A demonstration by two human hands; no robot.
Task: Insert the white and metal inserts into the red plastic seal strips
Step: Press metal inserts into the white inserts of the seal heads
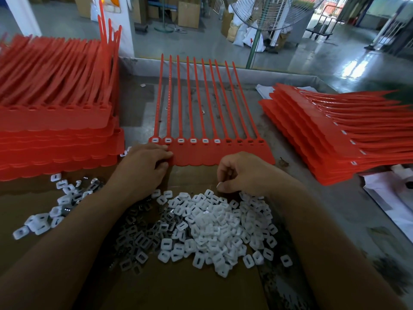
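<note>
A red sheet of joined seal strips [223, 153] lies flat in the middle of the table, tails pointing away. Several of its left sockets hold white inserts [181, 140]; the right sockets show red. My left hand [145, 166] rests on the sheet's near left corner, thumb and fingers pinching its edge. My right hand [241, 173] hovers over the pile of white inserts [214, 227], fingers curled; whether it holds an insert I cannot tell. Grey metal inserts [143, 238] lie mixed in on the pile's left.
A tall stack of red strip sheets [55, 135] stands at the left, another fanned stack [335, 135] at the right. Loose inserts [58, 206] are scattered by my left forearm. Brown cardboard [178, 287] covers the near table; white paper [393, 198] lies at far right.
</note>
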